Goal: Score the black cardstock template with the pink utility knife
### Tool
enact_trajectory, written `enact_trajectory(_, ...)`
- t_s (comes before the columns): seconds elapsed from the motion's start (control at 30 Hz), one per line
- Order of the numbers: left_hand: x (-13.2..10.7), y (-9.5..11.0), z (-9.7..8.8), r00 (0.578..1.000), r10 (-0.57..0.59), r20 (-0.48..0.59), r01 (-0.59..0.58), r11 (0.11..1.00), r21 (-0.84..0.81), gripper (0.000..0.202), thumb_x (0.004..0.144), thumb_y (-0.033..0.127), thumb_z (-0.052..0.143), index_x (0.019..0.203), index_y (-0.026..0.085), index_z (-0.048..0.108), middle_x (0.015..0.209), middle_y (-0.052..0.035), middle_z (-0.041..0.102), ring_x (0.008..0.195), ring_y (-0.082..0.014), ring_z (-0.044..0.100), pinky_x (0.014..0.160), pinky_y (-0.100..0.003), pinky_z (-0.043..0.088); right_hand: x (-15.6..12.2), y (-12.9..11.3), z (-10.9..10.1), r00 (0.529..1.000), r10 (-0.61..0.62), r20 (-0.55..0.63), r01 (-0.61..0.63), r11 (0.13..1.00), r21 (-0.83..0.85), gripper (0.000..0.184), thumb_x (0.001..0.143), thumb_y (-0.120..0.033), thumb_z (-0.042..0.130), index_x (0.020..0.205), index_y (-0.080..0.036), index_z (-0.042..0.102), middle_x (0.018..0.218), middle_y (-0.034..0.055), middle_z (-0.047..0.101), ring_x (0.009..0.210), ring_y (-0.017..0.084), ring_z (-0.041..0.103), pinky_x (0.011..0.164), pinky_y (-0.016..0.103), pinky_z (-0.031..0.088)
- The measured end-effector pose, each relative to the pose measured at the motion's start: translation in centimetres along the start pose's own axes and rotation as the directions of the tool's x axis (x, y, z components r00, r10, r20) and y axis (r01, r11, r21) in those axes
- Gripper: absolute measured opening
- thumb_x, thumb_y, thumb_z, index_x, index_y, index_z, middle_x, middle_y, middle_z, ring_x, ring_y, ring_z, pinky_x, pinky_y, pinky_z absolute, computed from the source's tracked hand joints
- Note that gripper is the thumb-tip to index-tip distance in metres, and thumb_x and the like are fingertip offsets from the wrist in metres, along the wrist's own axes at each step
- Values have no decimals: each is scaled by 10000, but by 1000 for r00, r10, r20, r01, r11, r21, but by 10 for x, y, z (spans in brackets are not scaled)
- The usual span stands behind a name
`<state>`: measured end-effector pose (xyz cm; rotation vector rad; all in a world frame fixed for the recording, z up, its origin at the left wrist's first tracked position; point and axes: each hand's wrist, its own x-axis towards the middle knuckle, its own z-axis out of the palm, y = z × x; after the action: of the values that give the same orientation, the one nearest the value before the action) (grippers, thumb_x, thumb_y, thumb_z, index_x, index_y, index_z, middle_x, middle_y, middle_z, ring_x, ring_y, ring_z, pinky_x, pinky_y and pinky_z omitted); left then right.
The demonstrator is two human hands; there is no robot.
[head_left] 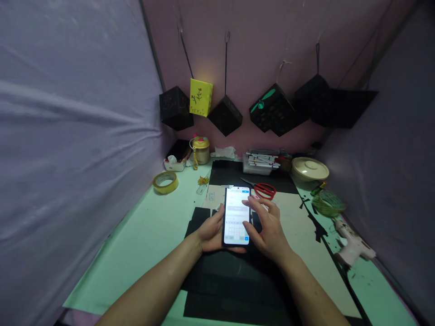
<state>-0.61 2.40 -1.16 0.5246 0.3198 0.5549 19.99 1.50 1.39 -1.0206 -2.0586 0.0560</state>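
A smartphone [237, 213] with a lit screen, showing a keypad on its lower half, is held upright over the table. My left hand [211, 233] is closed around its left side and lower back, the thumb along the edge. Over the right side of the screen hovers my right hand [267, 226], with thumb and fingers apart; whether a fingertip touches the glass I cannot tell. Beneath both hands lie sheets of black card [238, 276]. Just behind the phone are red-handled scissors [265, 190], partly covered by my right hand.
On the left of the green tabletop [136, 258] is a roll of yellow tape [165, 183]. At the back stand a yellow-lidded jar [201, 151], a box of pens [260, 162] and a lidded bowl [310, 169]. A glue gun [353, 244] lies right. Black boxes [226, 115] hang above.
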Motion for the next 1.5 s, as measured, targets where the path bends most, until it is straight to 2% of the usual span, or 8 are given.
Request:
enact_trajectory(0.37, 1, 0, -1, 1000, 4, -4, -4, 1000, -14, 725, 915, 699, 231, 1391, 213, 482, 1380, -159, 531, 1157, -334, 576, 917, -563, 436, 0, -1, -1, 1000, -17, -5, 17, 1000, 13, 593, 864, -281, 589, 1412, -224, 370, 1195, 80, 656, 1145, 297, 458, 993, 543, 370)
enact_trajectory(0.7, 0, 1, 3, 1000, -3, -15, 3, 1000, 3, 740, 915, 704, 214, 1363, 200, 518, 1381, -153, 531, 1158, -332, 566, 904, -556, 447, 1, -2, -2, 999, 7, -36, -6, 1000, 30, 569, 854, -273, 594, 1389, -225, 407, 1228, 91, 621, 1151, 292, 458, 986, 521, 393)
enact_trajectory(1.1, -1, 1, 2, 999, -7, -43, 6, 1000, -24, 740, 911, 710, 222, 1378, 207, 498, 1325, -153, 578, 1154, -340, 571, 923, -574, 426, 1, -1, -2, 998, 7, -67, -4, 999, 46, 608, 846, -246, 588, 1417, -229, 380, 1190, 79, 662, 1149, 293, 470, 985, 526, 401)
enact_trajectory(1.3, 0, 0, 0, 1000, -13, 9, 13, 999, -43, 703, 925, 689, 235, 1393, 222, 476, 1347, -154, 561, 1172, -337, 566, 945, -590, 401, 1, -1, -1, 999, 16, -45, -14, 999, 43, 615, 851, -249, 585, 1427, -241, 368, 1191, 75, 658, 1146, 290, 481, 991, 528, 392)
enact_trajectory(1.5, 1, -1, 0, 999, -16, 31, 17, 999, -30, 692, 946, 658, 222, 1390, 193, 477, 1352, -176, 552, 1200, -341, 548, 928, -581, 423, -1, 1, -1, 996, 68, -63, -67, 998, 19, 527, 856, -264, 586, 1362, -218, 449, 1240, 101, 612, 1215, 300, 446, 1016, 524, 377)
